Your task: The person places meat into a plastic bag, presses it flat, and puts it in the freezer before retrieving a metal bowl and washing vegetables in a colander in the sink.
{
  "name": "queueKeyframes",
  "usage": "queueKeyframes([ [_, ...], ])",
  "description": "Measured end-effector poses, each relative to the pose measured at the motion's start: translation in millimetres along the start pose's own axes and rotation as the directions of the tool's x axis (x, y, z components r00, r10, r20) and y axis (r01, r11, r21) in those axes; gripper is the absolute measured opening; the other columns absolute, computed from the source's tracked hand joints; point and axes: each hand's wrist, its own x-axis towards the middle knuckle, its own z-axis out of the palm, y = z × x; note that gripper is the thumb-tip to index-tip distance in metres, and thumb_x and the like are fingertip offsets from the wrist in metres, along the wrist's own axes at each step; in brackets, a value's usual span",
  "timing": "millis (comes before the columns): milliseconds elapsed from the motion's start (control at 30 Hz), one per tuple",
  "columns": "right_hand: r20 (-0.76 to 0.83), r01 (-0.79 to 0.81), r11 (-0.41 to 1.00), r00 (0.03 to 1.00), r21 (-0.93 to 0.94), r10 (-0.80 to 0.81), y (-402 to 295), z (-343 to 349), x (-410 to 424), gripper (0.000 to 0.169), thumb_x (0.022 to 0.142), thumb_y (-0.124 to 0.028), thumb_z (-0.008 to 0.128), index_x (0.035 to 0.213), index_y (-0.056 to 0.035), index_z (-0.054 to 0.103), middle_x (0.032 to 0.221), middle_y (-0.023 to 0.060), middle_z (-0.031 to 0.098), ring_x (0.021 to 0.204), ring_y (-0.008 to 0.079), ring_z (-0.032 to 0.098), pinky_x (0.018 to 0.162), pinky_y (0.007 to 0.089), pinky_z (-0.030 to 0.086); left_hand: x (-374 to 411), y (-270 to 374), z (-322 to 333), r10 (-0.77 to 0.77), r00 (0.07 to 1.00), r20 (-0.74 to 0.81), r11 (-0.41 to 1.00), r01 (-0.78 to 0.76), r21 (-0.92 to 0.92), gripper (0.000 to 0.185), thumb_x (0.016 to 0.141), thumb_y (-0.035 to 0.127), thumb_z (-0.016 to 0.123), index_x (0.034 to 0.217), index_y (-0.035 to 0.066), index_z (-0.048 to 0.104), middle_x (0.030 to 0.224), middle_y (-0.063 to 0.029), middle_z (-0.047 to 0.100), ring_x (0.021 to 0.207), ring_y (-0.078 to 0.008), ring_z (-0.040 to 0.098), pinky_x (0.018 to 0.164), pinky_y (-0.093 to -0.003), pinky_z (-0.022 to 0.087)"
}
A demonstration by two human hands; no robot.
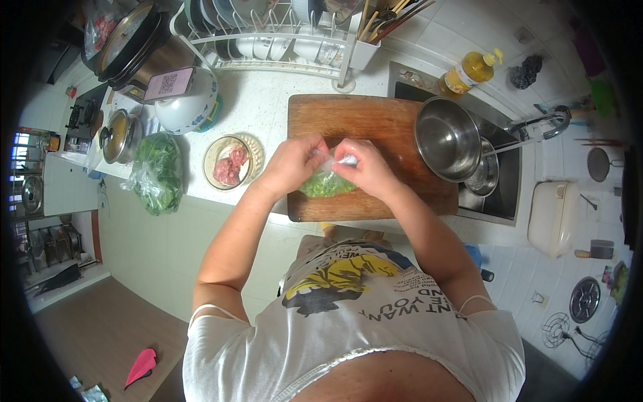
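Observation:
My left hand pinches one side of the gathered top of a clear plastic bag. Chopped green vegetable pieces show through the bag's film. On the other side, the fingers of my right hand grip a twisted white end of the same bag. The bag is over the front part of a wooden cutting board, and my fingers hide part of its neck. To the left of my left hand, a glass bowl holds raw minced meat.
A stainless steel pot overlaps the board's right edge beside the sink. Bagged leafy greens overhang the counter's front edge at left. A dish rack stands behind. A phone leans near a white bowl.

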Motion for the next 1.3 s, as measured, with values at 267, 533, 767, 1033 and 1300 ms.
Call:
queueKeyframes([
  [267, -0.022, -0.069, 0.995, 0.997, 0.079, 0.071, -11.1, -18.5, -5.4, 0.018, 0.074, -0.014, 0.07, 0.081, -0.0073, 0.054, 0.078, 0.0056, 0.059, 0.072, 0.0246, 0.052, 0.064, 0.036, 0.043, -2.5, 3.2, -32.4, 0.016, 0.997, -0.074, 1.0, -0.015, 0.015, 0.007, 0.085, 0.005, 0.063, 0.088, 0.001, 0.059, 0.076, -0.0091, 0.062, 0.07, -0.0155, 0.058, 0.062, -0.0304, 0.047],
  [533, -0.12, 0.154, 0.987, 0.98, -0.053, -0.159, -24.0, -24.8, -11.1, 0.017, 0.073, -0.007, 0.066, 0.08, -0.0069, 0.051, 0.075, 0.0072, 0.057, 0.072, 0.0231, 0.052, 0.061, 0.0357, 0.043, -4.9, 19.4, -55.0, 0.217, 0.963, -0.16, 0.955, -0.176, 0.24, 0.005, 0.083, 0.003, 0.063, 0.088, 0.001, 0.06, 0.081, -0.0118, 0.063, 0.075, -0.0224, 0.062, 0.068, -0.0322, 0.048],
  [767, -0.003, -0.08, 0.935, 0.996, 0.345, 0.087, -11.4, -32.4, -30.7, 0.027, 0.08, 0.004, 0.063, 0.105, -0.0025, 0.054, 0.096, 0.0076, 0.06, 0.09, 0.0132, 0.06, 0.08, 0.0271, 0.048, -7.5, 62.4, -92.6, 0.212, 0.948, -0.237, 0.956, -0.251, -0.149, 0.004, 0.084, -0.003, 0.059, 0.084, 0.0, 0.056, 0.078, -0.0035, 0.061, 0.079, -0.0103, 0.058, 0.067, -0.0245, 0.047],
  [1033, -0.066, 0.149, 0.984, 0.988, 0.1, -0.143, -37.4, -38.4, -17.7, 0.043, 0.077, -0.007, 0.067, 0.119, -0.0095, 0.057, 0.106, 0.0082, 0.062, 0.098, 0.026, 0.06, 0.083, 0.0377, 0.05, 7.0, 135.6, -69.0, 0.372, 0.928, -0.037, 0.705, -0.308, -0.639, 0.009, 0.079, -0.002, 0.061, 0.087, 0.002, 0.059, 0.086, -0.0013, 0.059, 0.078, -0.0058, 0.054, 0.069, -0.0202, 0.045],
  [1300, 0.332, -0.122, 0.991, 0.934, -0.058, 0.134, -91.4, -98.0, -39.8, 0.035, 0.078, -0.038, 0.072, 0.081, -0.0035, 0.07, 0.059, 0.0064, 0.061, 0.052, 0.0172, 0.055, 0.054, 0.0311, 0.044, 17.8, 161.7, -116.8, 0.403, 0.859, -0.315, 0.753, -0.507, -0.419, 0.01, 0.081, 0.002, 0.063, 0.09, 0.0, 0.059, 0.085, -0.0041, 0.063, 0.08, -0.009, 0.059, 0.076, -0.0226, 0.048],
])
